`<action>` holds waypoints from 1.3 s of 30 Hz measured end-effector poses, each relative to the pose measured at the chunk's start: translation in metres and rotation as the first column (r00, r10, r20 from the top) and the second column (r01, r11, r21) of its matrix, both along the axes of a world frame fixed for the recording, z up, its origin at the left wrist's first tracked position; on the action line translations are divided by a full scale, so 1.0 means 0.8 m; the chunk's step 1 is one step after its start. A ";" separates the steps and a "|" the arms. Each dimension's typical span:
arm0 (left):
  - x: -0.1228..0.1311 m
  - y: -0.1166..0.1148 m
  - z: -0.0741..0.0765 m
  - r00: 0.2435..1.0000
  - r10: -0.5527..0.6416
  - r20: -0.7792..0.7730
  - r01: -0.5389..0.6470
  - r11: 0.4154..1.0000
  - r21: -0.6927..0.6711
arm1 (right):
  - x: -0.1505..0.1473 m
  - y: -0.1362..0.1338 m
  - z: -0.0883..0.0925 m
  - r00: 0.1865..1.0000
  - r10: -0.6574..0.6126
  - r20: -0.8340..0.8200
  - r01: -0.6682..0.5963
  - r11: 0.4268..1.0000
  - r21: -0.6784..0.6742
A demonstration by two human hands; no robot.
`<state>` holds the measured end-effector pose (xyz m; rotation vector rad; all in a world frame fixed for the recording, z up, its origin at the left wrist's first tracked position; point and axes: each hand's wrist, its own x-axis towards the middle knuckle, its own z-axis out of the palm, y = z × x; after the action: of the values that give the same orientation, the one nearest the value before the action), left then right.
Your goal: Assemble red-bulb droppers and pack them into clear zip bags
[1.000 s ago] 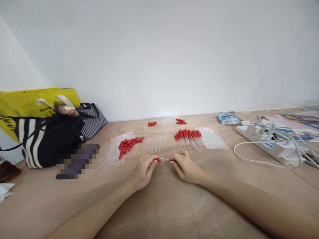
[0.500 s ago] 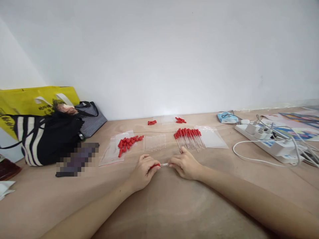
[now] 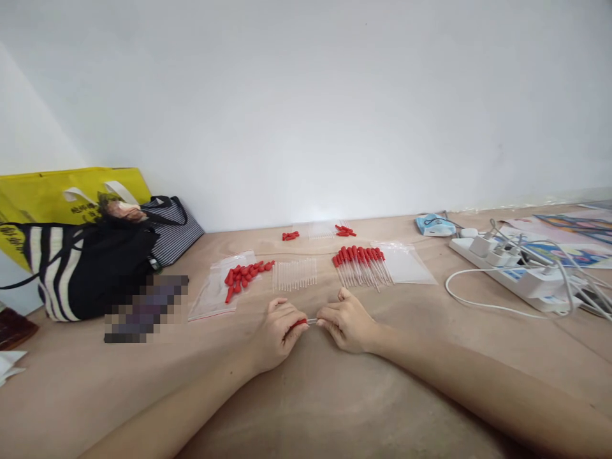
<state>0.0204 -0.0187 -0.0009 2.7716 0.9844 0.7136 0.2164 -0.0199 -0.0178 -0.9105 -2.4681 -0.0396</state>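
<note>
Between finger and thumb, my left hand (image 3: 281, 333) pinches a red rubber bulb (image 3: 299, 323). My right hand (image 3: 348, 320) grips a thin clear dropper tube (image 3: 312, 320), whose left end meets the bulb; the join is partly covered by my fingers. Beyond my hands lies a row of bare clear tubes (image 3: 295, 274). To its left, loose red bulbs (image 3: 245, 275) are heaped on a clear zip bag (image 3: 215, 299). On the right, several droppers with red bulbs on their tubes (image 3: 362, 264) lie side by side, partly on another clear bag (image 3: 414, 271).
Small groups of red bulbs (image 3: 345, 230) and tubes lie near the wall. At left are a black bag with white stripes (image 3: 95, 274), a yellow bag (image 3: 29, 191) and a pixelated dark object (image 3: 148, 309). A white power strip (image 3: 516, 280) with cables and a blue mask (image 3: 435, 225) are at right.
My right hand has shifted slightly left, closer to my left hand, and less of the clear tube shows between them. The view has moved a little.
</note>
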 end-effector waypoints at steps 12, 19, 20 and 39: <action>0.000 0.002 -0.002 0.996 0.092 0.000 -0.092 0.994 0.052 | 0.003 -0.006 0.012 0.994 -0.097 0.052 0.092 0.992 0.089; -0.014 0.012 -0.002 0.924 0.367 0.112 -0.368 0.930 -0.007 | 0.012 0.026 0.026 0.880 -0.472 0.046 0.474 0.869 -0.140; -0.017 0.014 -0.003 0.911 0.398 0.109 -0.394 0.918 -0.055 | 0.010 0.037 0.028 0.830 -0.557 0.030 0.552 0.812 -0.190; -0.021 0.022 0.000 0.918 0.396 0.031 -0.391 0.913 -0.115 | -0.019 0.101 0.023 0.680 -0.722 0.132 0.732 0.656 -0.183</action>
<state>0.0033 -0.0008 -0.0007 2.4706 1.5452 0.7514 0.2010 0.0610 0.0006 -1.9798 -1.9924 -0.0604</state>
